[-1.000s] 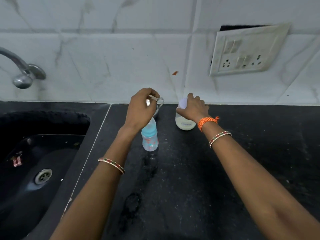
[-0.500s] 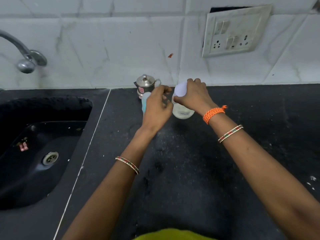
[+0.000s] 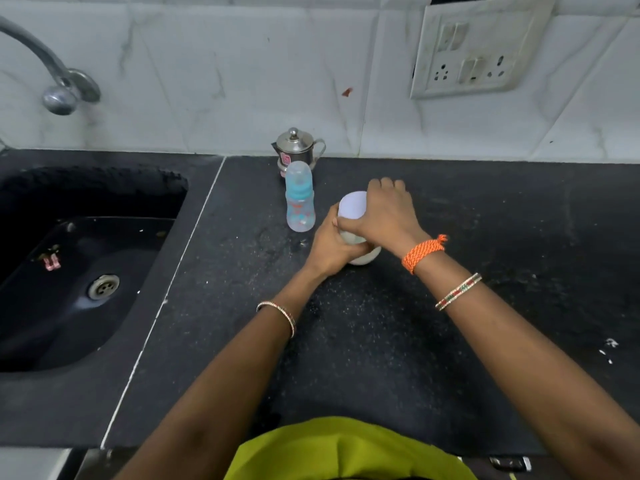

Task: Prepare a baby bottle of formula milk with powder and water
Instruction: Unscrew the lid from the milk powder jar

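Observation:
A clear baby bottle (image 3: pixel 300 202) with a blue collar and cap stands upright on the black counter (image 3: pixel 381 341). Just to its right is a white powder jar (image 3: pixel 360 256) with a white lid (image 3: pixel 351 209). My left hand (image 3: pixel 329 247) wraps around the jar's body from the left. My right hand (image 3: pixel 388 216) grips the lid from the right and above. Most of the jar is hidden by both hands.
A small steel pot (image 3: pixel 298 148) with a lid stands at the wall behind the bottle. A black sink (image 3: pixel 86 271) with a tap (image 3: pixel 59 84) lies to the left. A socket plate (image 3: pixel 478 50) is on the tiled wall. White specks dot the counter.
My left hand has let go of the steel pot and the bottle and taken hold of the jar. The jar has come nearer to me, with my right hand staying on its lid.

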Demonstrator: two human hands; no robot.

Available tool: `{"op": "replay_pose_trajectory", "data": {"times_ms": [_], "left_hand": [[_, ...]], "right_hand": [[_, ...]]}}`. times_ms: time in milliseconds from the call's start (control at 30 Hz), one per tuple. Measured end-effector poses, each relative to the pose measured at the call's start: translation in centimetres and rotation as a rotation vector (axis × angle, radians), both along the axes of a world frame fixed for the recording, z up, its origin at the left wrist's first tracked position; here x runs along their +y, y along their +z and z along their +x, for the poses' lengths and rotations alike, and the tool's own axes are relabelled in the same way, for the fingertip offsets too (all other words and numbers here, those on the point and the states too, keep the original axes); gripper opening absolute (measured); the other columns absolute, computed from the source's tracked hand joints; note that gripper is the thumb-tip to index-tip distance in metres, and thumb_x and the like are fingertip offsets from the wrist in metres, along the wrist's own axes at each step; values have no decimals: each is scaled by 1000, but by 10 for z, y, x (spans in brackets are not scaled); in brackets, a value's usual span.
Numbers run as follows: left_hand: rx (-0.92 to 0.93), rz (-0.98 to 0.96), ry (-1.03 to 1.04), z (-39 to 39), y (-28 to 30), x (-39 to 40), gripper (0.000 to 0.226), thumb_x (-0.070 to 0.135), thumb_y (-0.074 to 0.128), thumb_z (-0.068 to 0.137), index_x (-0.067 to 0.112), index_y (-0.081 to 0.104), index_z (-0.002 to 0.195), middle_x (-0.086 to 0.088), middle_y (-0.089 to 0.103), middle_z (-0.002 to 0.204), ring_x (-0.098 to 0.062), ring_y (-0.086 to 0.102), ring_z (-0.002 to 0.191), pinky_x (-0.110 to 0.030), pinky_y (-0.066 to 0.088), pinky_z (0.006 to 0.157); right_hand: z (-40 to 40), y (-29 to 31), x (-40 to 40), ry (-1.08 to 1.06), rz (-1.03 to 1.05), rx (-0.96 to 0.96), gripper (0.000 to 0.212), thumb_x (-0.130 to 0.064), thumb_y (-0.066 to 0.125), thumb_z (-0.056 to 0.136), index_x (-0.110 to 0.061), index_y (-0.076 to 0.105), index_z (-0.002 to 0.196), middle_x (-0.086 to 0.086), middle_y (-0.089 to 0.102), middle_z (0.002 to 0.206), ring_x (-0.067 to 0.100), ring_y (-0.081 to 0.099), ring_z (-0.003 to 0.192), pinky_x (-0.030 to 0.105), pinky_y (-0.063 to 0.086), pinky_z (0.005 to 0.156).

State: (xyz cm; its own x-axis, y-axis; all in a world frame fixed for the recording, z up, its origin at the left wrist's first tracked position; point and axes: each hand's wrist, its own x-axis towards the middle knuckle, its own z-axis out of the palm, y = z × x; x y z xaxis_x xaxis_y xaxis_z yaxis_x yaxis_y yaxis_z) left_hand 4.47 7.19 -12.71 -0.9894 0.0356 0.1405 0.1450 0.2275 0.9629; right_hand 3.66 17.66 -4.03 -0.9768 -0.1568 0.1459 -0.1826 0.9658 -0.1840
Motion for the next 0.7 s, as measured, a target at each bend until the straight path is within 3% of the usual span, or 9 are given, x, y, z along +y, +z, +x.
{"op": "replay_pose_trajectory", "data": {"times_ms": [167, 333, 433, 500, 633, 700], "left_hand": [[-9, 21, 23, -5, -9, 1, 83, 36, 82, 49, 28, 46, 124, 8, 62, 118, -4, 59, 108, -27, 50, 92], [-33, 12, 37, -6, -10, 0, 83, 33, 88, 50, 34, 45, 121, 12, 61, 117, -2, 59, 107, -24, 50, 91], [-78, -5, -41, -7, -7, -6, 82, 21, 88, 57, 33, 42, 123, 11, 58, 117, -1, 55, 105, -10, 46, 86], [-101, -6, -91, -9, -5, -9, 83, 15, 87, 59, 29, 41, 127, 10, 57, 117, -1, 54, 105, -5, 44, 82], [-107, -12, -112, -9, -1, -10, 83, 13, 85, 63, 25, 39, 131, 12, 55, 117, 4, 53, 102, -1, 41, 77], [-106, -19, -119, -10, -2, -12, 80, 13, 84, 64, 26, 37, 128, 13, 54, 116, 5, 53, 101, 0, 40, 76]], "right_hand": [[-9, -6, 7, 38, -75, -53, 75, -58, 70, 70, -4, 50, 118, 12, 53, 117, 28, 44, 111, 34, 39, 90], [-16, -5, 13, 112, -165, -136, 74, -48, 79, 66, -5, 49, 118, 10, 48, 116, 26, 44, 112, 33, 40, 89], [-19, -2, 26, 277, -231, -248, 68, -39, 83, 65, -10, 49, 117, 3, 45, 110, 23, 44, 111, 28, 34, 83], [-20, 6, 31, 365, -160, -300, 68, -37, 82, 68, -12, 48, 122, 3, 47, 114, 23, 43, 114, 28, 34, 85], [-31, 40, 23, 485, 161, -458, 80, -34, 78, 75, -19, 36, 141, 4, 44, 141, 24, 38, 127, 38, 36, 102], [-31, 54, 13, 432, 350, -551, 93, -48, 73, 77, -19, 22, 149, 7, 34, 150, 28, 36, 133, 42, 36, 106]]}}
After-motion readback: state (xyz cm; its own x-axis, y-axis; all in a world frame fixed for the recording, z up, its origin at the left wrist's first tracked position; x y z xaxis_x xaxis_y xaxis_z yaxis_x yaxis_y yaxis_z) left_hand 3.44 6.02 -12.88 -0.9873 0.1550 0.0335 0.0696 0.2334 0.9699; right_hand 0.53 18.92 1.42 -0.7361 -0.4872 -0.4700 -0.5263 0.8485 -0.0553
